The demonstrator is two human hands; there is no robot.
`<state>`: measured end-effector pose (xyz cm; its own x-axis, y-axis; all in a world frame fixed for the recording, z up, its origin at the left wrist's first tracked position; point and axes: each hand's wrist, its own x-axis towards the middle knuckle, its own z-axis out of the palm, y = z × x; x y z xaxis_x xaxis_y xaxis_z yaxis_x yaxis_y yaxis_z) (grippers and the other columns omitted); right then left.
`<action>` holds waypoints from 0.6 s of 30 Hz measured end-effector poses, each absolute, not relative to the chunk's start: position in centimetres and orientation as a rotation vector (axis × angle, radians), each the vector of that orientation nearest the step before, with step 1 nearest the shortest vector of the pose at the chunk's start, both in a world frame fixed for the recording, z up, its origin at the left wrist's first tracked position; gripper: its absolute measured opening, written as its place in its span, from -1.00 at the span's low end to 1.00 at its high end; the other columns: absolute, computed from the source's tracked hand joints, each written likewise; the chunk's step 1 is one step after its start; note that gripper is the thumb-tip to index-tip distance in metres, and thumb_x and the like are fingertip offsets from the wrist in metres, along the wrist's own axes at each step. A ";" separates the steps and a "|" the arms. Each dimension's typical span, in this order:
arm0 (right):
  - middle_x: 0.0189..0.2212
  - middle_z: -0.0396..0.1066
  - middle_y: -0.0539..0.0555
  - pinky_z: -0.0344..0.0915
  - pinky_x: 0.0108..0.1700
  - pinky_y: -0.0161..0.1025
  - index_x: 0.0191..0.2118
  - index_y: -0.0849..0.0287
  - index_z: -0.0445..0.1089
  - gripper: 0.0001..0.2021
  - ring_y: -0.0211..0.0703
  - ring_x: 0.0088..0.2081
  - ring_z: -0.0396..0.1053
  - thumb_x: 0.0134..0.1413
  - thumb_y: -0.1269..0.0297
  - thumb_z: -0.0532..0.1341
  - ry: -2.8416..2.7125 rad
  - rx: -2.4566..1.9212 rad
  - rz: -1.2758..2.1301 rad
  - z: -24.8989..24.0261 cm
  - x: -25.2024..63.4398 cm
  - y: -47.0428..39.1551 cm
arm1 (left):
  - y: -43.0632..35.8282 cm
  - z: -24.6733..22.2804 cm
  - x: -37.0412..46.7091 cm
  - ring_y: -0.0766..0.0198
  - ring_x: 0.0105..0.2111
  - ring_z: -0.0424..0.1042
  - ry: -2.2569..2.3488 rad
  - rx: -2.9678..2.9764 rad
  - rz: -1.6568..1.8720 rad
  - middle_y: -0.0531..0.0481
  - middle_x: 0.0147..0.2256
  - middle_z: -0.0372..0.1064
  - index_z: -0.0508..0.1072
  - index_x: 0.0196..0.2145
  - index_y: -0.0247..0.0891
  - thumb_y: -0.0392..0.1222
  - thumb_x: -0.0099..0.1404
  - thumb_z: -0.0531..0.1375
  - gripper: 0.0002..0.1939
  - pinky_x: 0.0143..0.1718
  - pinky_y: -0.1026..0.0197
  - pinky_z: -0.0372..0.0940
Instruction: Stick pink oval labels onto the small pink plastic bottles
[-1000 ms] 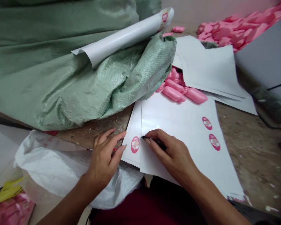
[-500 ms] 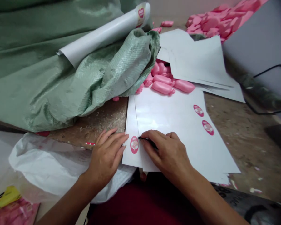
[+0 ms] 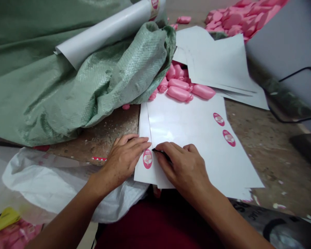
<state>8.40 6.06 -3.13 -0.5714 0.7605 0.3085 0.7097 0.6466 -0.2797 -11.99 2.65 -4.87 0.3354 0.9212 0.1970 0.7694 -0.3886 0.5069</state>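
Right of the sticker [image 3: 147, 158], my right hand [image 3: 183, 164] pinches a dark tool [image 3: 161, 151]; my left hand [image 3: 126, 152], loosely spread, seemingly steadies the papers [image 3: 186, 121]; the next move calls for precision.

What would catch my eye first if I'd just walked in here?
Probably the big green fabric across the upper left, with a white roll lying on it. Then the bright pink pieces at the far end of the white sheets and, nearer, the right fingers pinching a thin black tool over those sheets.
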 end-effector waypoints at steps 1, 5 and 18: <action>-0.46 0.54 0.01 0.00 -0.32 -0.19 -0.28 0.16 0.41 -0.77 -0.20 -0.55 0.32 0.34 0.36 0.03 -2.463 -1.154 0.187 -3.1 8.4 6.0 | 2.6 -4.9 -12.0 0.04 0.12 0.31 1.505 2.282 0.664 -0.09 0.12 0.47 0.45 0.13 -0.20 -0.26 0.46 0.04 -0.64 0.11 -0.13 0.28; -0.45 0.55 0.02 0.02 -0.32 -0.19 -0.26 0.17 0.41 -0.77 -0.20 -0.53 0.35 0.34 0.37 0.02 -2.461 -1.148 0.216 -3.1 8.4 6.0 | 2.7 -4.9 -11.9 0.02 0.10 0.31 1.504 2.300 0.696 -0.06 0.11 0.48 0.44 0.13 -0.22 -0.28 0.46 0.04 -0.64 0.09 -0.11 0.28; -0.45 0.57 -0.03 0.15 -0.32 -0.21 -0.25 0.09 0.43 -0.84 -0.18 -0.49 0.39 0.24 0.31 0.09 -2.352 -1.240 0.613 -2.9 8.5 6.5 | 2.8 -4.9 -11.9 0.06 0.11 0.32 1.527 2.224 0.690 -0.05 0.10 0.49 0.40 0.17 -0.19 -0.25 0.47 0.03 -0.62 0.12 -0.09 0.29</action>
